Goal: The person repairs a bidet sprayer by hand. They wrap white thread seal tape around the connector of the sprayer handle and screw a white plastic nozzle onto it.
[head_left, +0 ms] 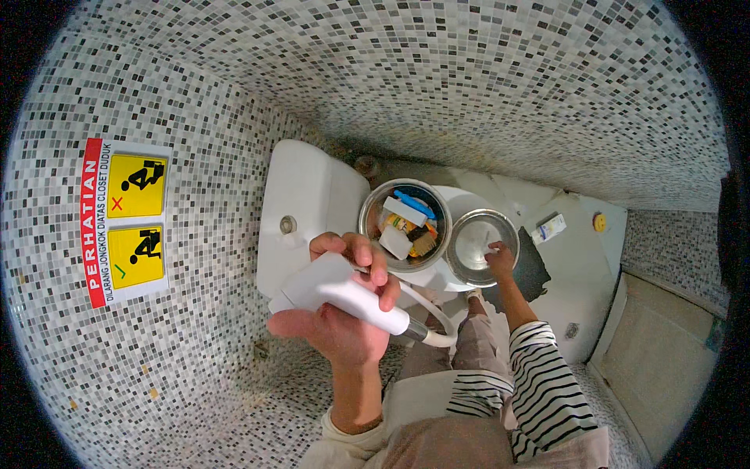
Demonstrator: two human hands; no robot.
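Observation:
My left hand (355,332), raised close in front of me, is closed around a white bidet sprayer (344,289). The sprayer's head points left, and a pale hose (437,340) curves away from its handle end. Farther down, my right hand (501,259) reaches over the right rim of a metal bowl (466,270). Its fingers are bent together inside the bowl; whatever they hold is too small to make out. The bowl's bottom looks shiny and light. Beside it on the left stands a second metal bowl (366,244) holding a blue brush, white boxes and yellow items.
Both bowls rest on a white toilet, its tank (312,184) to their left. A white bottle (549,227) and a round yellow item (599,222) lie on the floor at right, near a dark patch (531,273). A floor drain (573,330) and a pale door (660,344) are further right.

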